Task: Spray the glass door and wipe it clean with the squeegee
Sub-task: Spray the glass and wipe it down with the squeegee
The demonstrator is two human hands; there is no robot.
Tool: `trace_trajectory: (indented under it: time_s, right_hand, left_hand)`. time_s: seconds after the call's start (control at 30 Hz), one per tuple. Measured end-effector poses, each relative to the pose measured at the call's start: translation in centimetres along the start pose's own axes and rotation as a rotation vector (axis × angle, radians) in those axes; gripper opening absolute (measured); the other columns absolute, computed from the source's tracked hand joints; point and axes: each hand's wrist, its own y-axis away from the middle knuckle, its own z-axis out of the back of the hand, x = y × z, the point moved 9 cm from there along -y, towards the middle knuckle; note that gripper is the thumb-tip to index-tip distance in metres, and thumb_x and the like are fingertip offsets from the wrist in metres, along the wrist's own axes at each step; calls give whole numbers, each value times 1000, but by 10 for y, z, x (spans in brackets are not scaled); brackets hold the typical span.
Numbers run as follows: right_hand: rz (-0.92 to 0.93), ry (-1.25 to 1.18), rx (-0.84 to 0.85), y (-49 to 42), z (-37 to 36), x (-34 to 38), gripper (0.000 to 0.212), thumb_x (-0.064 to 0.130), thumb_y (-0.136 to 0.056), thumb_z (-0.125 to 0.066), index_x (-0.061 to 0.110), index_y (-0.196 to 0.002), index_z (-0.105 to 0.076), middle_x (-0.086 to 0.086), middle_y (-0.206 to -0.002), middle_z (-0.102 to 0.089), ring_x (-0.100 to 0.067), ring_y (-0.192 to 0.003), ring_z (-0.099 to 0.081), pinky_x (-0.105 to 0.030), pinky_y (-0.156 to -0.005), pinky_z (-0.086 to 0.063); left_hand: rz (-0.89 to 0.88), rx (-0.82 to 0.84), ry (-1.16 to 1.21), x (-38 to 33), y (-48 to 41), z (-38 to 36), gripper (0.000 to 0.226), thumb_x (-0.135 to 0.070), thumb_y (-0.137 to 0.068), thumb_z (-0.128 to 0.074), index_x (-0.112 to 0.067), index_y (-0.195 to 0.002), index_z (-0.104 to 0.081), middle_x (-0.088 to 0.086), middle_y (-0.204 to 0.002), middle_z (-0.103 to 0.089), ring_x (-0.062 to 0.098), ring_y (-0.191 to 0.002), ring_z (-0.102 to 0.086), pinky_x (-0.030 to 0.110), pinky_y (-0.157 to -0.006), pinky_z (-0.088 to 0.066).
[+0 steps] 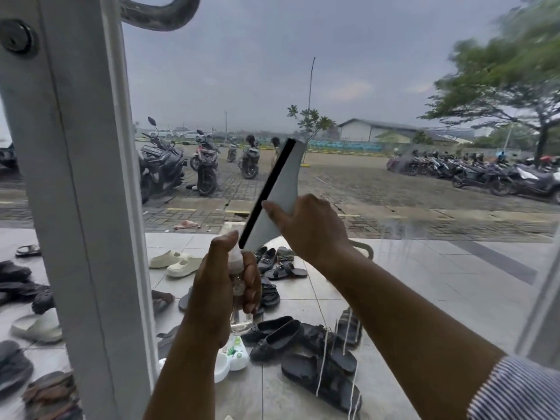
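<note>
The glass door fills the view, with white streaks of liquid running down its lower right part. My left hand grips a clear spray bottle with a white head, held upright low in the middle. My right hand holds a grey squeegee by its base, the black rubber blade tilted up and to the right in front of the glass. The squeegee's lower corner sits just above the bottle's head.
A white door frame post stands at the left with a lock and a metal handle above. Beyond the glass lie several shoes and sandals on tiles, then parked motorbikes.
</note>
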Motion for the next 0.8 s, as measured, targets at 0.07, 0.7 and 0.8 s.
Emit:
trace_trajectory:
  time_s: [0.07,0.7,0.8]
  right_hand:
    - [-1,125,-2,2,11,-17,59,72,-91,-44,15,-81,-57,-5,-76,-64,-27,-68,-65,-38,-65,-58]
    - [88,332,-69,12,94,-58,59,72,-91,-45,16,-74,-55,3,-63,-55,-16,-54,-59,-28,-53,-49]
    - [163,406,-138,1,100,-38,66,75,-89,-42,13,-79,-60,1,-63,-57,-19,-56,-61,-30,-56,-52]
  left_hand:
    - [15,11,-1,7,-2,-6,57,-58,-82,-41,-15,-44,-42,6,-44,-36,18,-39,-31,21,-43,-27]
    - [14,167,-38,28,1,-67,58,-60,-82,-43,-15,-46,-46,7,-43,-39,18,-36,-34,22,-45,-28]
    - [14,200,-46,33,2,-84,59,-67,-74,-48,-15,-47,-47,7,-43,-40,18,-36,-35,22,-45,-29]
